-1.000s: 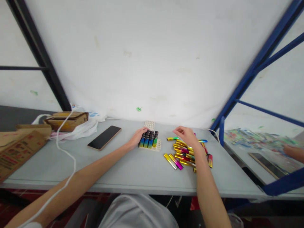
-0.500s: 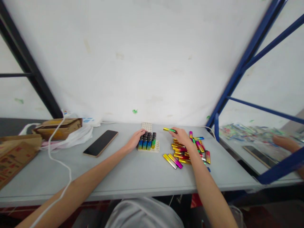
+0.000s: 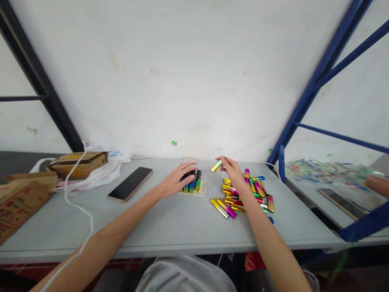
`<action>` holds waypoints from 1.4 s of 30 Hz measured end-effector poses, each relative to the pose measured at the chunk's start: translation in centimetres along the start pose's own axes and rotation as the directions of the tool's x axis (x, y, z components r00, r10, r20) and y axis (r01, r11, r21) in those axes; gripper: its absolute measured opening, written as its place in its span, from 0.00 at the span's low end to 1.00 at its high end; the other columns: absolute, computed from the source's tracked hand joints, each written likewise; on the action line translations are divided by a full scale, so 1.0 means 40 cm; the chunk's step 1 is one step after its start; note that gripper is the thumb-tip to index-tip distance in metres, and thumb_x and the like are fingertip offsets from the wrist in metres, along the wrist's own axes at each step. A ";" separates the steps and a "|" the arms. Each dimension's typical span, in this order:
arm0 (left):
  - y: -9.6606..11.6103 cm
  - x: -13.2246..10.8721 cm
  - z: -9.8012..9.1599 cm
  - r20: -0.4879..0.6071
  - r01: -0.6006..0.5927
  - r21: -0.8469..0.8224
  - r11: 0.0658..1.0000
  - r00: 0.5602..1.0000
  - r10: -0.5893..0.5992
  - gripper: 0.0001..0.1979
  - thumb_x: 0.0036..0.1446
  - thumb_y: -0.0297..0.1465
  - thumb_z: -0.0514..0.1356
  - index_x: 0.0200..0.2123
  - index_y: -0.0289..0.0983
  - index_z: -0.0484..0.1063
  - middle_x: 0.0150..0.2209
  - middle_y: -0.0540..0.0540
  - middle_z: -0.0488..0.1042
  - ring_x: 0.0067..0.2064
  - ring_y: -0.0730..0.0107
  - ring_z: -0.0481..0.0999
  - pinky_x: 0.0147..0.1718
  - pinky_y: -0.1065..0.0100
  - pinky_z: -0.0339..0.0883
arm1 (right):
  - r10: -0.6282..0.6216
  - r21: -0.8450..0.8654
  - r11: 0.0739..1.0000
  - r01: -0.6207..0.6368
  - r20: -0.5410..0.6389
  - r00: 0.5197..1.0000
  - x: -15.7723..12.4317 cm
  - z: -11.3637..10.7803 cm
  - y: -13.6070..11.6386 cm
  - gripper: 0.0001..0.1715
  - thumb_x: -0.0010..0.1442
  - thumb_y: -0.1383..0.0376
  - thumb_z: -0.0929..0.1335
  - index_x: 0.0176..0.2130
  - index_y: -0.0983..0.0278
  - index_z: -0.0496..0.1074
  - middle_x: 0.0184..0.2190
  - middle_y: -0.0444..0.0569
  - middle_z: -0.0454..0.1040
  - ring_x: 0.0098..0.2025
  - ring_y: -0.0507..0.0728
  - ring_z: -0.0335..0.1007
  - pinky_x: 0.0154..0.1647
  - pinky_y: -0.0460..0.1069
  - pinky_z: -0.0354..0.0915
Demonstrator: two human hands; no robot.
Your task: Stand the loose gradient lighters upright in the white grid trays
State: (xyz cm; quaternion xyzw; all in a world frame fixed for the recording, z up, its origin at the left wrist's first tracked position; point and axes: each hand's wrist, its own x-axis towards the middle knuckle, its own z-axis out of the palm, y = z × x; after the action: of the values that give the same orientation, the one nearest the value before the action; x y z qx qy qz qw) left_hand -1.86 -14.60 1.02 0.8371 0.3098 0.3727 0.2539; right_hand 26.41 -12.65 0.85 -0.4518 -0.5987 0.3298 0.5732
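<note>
My right hand point(image 3: 229, 168) pinches a shiny yellow-green lighter point(image 3: 216, 166), tilted in the air left of the loose pile. My left hand point(image 3: 179, 178) is open, fingers spread over the upright lighters point(image 3: 197, 181) standing in a white tray point(image 3: 202, 190). Those lighters have black tops and blue-green bodies; my fingers hide some of them, and I cannot tell whether they touch. On the table below my right hand lies a pile of metallic lighters point(image 3: 231, 190) in gold, red, pink and green.
A phone point(image 3: 130, 183) lies left of my left hand. Cardboard boxes point(image 3: 77, 164), a plastic bag and a white cable point(image 3: 91, 221) are farther left. Blue metal bars point(image 3: 281, 160) bound the right side, with a wall behind the table point(image 3: 170, 227).
My right hand has turned and raised the lighter, its free end now pointing down-left. My left hand has moved from the tray's left side to over the standing lighters, fingers spreading.
</note>
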 end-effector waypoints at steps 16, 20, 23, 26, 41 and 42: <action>-0.031 -0.001 0.028 0.004 0.021 0.195 0.981 1.000 -0.022 0.34 0.53 0.49 0.72 0.61 0.45 0.73 0.59 0.39 0.75 0.62 0.46 0.71 0.65 0.51 0.62 | 0.092 0.266 0.948 -0.174 0.294 0.951 -0.058 0.095 -0.029 0.32 0.59 0.37 0.71 0.44 0.60 0.75 0.27 0.38 0.63 0.24 0.49 0.59 0.24 0.44 0.60; -0.040 0.000 0.036 -0.069 0.055 0.195 0.979 0.997 -0.042 0.34 0.53 0.50 0.72 0.59 0.44 0.74 0.57 0.39 0.76 0.61 0.45 0.71 0.65 0.50 0.62 | 0.179 0.205 0.949 -0.240 0.278 0.944 -0.060 0.103 -0.029 0.35 0.61 0.32 0.65 0.35 0.61 0.71 0.20 0.36 0.55 0.18 0.48 0.45 0.18 0.45 0.44; -0.048 0.000 0.035 -0.080 0.045 0.169 0.985 0.996 -0.032 0.33 0.52 0.51 0.73 0.58 0.45 0.75 0.56 0.40 0.76 0.60 0.46 0.71 0.64 0.52 0.62 | 0.232 0.165 0.947 -0.275 0.239 0.943 -0.062 0.108 -0.025 0.38 0.60 0.30 0.63 0.26 0.61 0.65 0.16 0.37 0.54 0.17 0.48 0.45 0.18 0.46 0.42; -0.056 0.002 0.029 -0.061 0.022 0.158 0.987 0.998 -0.012 0.33 0.52 0.51 0.73 0.58 0.45 0.75 0.57 0.41 0.76 0.60 0.46 0.72 0.64 0.53 0.62 | 0.272 0.141 0.942 -0.304 0.209 0.939 -0.064 0.118 -0.016 0.39 0.60 0.30 0.62 0.22 0.60 0.62 0.14 0.37 0.51 0.16 0.48 0.43 0.19 0.46 0.41; -0.042 0.001 0.029 -0.044 0.029 0.294 0.955 0.999 -0.017 0.39 0.48 0.50 0.75 0.61 0.43 0.72 0.57 0.40 0.76 0.60 0.44 0.71 0.63 0.50 0.64 | 0.307 0.049 0.945 -0.323 0.201 0.930 -0.078 0.150 -0.023 0.30 0.65 0.44 0.60 0.21 0.60 0.60 0.15 0.37 0.51 0.17 0.49 0.44 0.20 0.47 0.43; -0.042 0.000 0.028 -0.038 0.013 0.300 0.954 0.999 -0.002 0.39 0.50 0.51 0.74 0.61 0.43 0.71 0.57 0.40 0.76 0.60 0.44 0.72 0.63 0.49 0.64 | 0.311 0.037 0.946 -0.324 0.194 0.930 -0.078 0.151 -0.025 0.30 0.65 0.45 0.59 0.21 0.60 0.60 0.15 0.38 0.51 0.17 0.49 0.44 0.20 0.47 0.43</action>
State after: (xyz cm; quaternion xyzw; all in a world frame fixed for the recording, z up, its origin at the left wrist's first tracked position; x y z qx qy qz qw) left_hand -1.53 -13.68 -0.77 0.8577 0.3708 0.3356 0.1195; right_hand 20.12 -15.16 -0.21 -0.4900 -0.5571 0.4789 0.4692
